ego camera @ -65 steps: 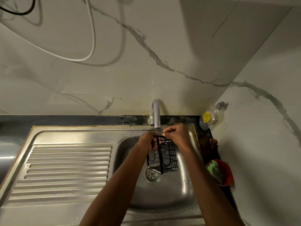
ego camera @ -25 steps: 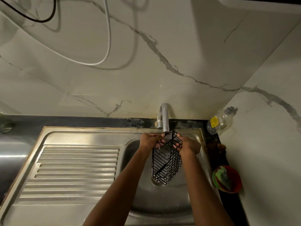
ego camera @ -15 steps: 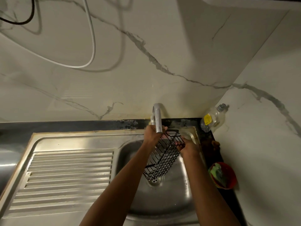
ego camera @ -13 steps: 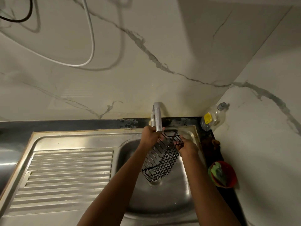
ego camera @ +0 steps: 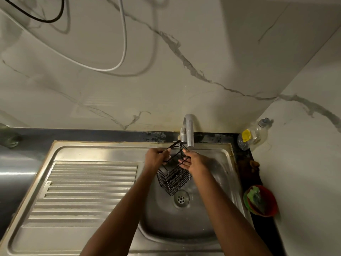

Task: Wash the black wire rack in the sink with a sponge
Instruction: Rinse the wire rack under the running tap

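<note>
Your left hand (ego camera: 156,158) fingers grip the top rim of the black wire rack (ego camera: 173,175), and your right hand (ego camera: 193,161) fingers press its side, so it hangs tilted under the grey metal tap (ego camera: 189,132), over the shiny steel sink (ego camera: 184,224). A moment ago it leaned the other way.

Brushed, shiny steel sink (ego camera: 96,152); black coated wire rack (ego camera: 173,179); glossy marble-look wall (ego camera: 184,43); clear, probably plastic, bottle (ego camera: 253,134).

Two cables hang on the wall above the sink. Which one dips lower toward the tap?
The white cable. Its loop sags well down the marble wall, while the black cable stays up in the top left corner, far from the tap.
</note>
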A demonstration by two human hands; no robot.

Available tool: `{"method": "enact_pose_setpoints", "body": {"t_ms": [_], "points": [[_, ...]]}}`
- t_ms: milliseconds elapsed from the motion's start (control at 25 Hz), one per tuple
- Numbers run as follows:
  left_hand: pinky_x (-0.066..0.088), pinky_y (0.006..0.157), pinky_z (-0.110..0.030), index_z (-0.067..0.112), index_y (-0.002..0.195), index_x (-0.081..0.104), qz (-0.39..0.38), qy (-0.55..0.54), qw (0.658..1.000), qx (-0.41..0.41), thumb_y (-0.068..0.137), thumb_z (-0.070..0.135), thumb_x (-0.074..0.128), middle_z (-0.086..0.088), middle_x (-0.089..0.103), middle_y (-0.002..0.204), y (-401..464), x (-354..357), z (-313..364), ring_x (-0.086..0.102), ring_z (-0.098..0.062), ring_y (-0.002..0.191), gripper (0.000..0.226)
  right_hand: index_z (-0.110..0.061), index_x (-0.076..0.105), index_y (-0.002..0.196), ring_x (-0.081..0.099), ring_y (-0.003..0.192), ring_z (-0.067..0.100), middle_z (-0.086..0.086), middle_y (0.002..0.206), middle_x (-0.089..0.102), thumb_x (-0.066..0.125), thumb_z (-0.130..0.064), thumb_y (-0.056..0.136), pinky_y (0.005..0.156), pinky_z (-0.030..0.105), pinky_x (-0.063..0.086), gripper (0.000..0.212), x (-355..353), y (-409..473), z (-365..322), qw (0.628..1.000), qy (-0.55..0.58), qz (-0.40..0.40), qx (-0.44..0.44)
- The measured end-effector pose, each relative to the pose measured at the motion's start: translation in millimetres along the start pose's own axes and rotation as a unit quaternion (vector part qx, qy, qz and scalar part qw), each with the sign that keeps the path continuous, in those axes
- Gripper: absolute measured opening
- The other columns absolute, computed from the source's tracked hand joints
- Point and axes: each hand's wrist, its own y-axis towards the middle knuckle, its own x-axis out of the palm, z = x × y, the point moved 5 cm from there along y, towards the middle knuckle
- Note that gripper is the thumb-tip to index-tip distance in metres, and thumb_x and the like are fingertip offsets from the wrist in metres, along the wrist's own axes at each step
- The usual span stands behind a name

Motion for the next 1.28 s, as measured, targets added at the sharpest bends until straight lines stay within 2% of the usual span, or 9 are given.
{"method": "enact_pose_setpoints", "body": {"t_ms": [160,280,400,480,720,840,1040,1200,1280], "points": [[0.054,0.061,-0.025,0.017,0.082,0.080,-0.016,0.066,0.997,-0.037,0.090,0.043,0.075,0.004,0.076,0.072,2.0,1.4,-5.8,0.071,-0.011,0.068,0.028,-0.003,0.057,0.133,0.064,0.084,0.031,0.018,0.107,0.063,0.071,-0.014,0.093,0.066,0.042,0.055,0.044,-8.8,-1.3,8.6,1.000,-0.023,0.008,0.007],[0.063,0.069,-0.032,0.014,0.082,0.078,-0.056,0.039,0.996,-0.052,0.088,0.045,0.078,0.000,0.077,0.073,2.3,20.7,-1.3,0.070,-0.012,0.063,0.032,-0.002,0.057,0.124,0.063,0.080,0.028,0.015,0.099,0.062,0.069,-0.016,0.094,0.064,0.040,0.054,0.035,-18.9,-5.8,7.5,0.999,-0.039,0.022,0.007],[0.050,0.053,-0.021,0.018,0.083,0.074,-0.085,0.081,0.992,-0.043,0.084,0.054,0.078,0.005,0.073,0.072,-2.1,42.6,12.3,0.064,-0.006,0.059,0.036,-0.001,0.061,0.124,0.067,0.081,0.030,0.019,0.108,0.068,0.073,-0.016,0.091,0.051,0.037,0.056,0.038,-32.6,-9.7,1.8,0.999,-0.036,0.035,-0.012],[0.046,0.052,-0.019,0.019,0.085,0.073,-0.097,0.073,0.992,-0.041,0.083,0.055,0.078,0.006,0.072,0.072,-1.7,54.2,19.1,0.063,-0.005,0.058,0.036,-0.001,0.064,0.118,0.069,0.080,0.031,0.020,0.101,0.068,0.073,-0.014,0.091,0.046,0.036,0.057,0.031,-44.5,-14.4,-4.6,0.998,-0.032,0.044,-0.025],[0.051,0.060,-0.028,0.017,0.078,0.071,-0.080,0.012,0.995,-0.063,0.095,0.037,0.071,-0.001,0.072,0.073,9.3,69.9,32.8,0.060,-0.010,0.060,0.026,0.003,0.067,0.114,0.070,0.069,0.035,0.024,0.089,0.069,0.075,-0.004,0.088,0.045,0.038,0.059,0.028,-61.4,-20.9,-26.7,0.996,0.006,0.048,-0.072],[0.047,0.050,-0.023,0.008,0.087,0.077,-0.078,-0.028,0.992,-0.092,0.097,0.032,0.070,-0.007,0.074,0.074,10.3,61.1,25.9,0.059,-0.012,0.056,0.026,0.004,0.063,0.123,0.070,0.066,0.033,0.021,0.082,0.069,0.071,-0.003,0.090,0.043,0.037,0.058,0.035,-56.5,-20.0,-24.5,0.998,-0.007,0.023,-0.066],[0.047,0.049,-0.026,0.010,0.097,0.076,-0.146,-0.142,0.965,-0.163,0.096,0.040,0.069,-0.009,0.069,0.079,6.1,51.9,2.7,0.060,-0.017,0.059,0.031,-0.002,0.056,0.137,0.067,0.065,0.029,0.017,0.081,0.067,0.065,-0.001,0.094,0.043,0.033,0.058,0.043,-46.3,-25.4,-17.2,0.994,-0.080,-0.017,-0.069],[0.061,0.060,-0.030,0.004,0.102,0.075,-0.111,-0.170,0.963,-0.176,0.096,0.034,0.072,-0.013,0.079,0.088,-5.0,48.8,6.6,0.074,-0.022,0.071,0.031,0.002,0.061,0.131,0.071,0.067,0.028,0.017,0.084,0.072,0.065,0.002,0.092,0.050,0.034,0.060,0.039,-44.4,-22.2,-17.2,0.980,-0.177,-0.037,-0.087],[0.059,0.058,-0.028,0.003,0.104,0.073,-0.105,-0.180,0.961,-0.183,0.097,0.034,0.069,-0.013,0.078,0.089,-8.0,48.6,5.4,0.072,-0.021,0.070,0.032,0.000,0.065,0.125,0.073,0.067,0.028,0.018,0.085,0.074,0.069,0.001,0.090,0.055,0.035,0.060,0.035,-41.7,-21.5,-20.4,0.964,-0.243,-0.030,-0.106]]}}
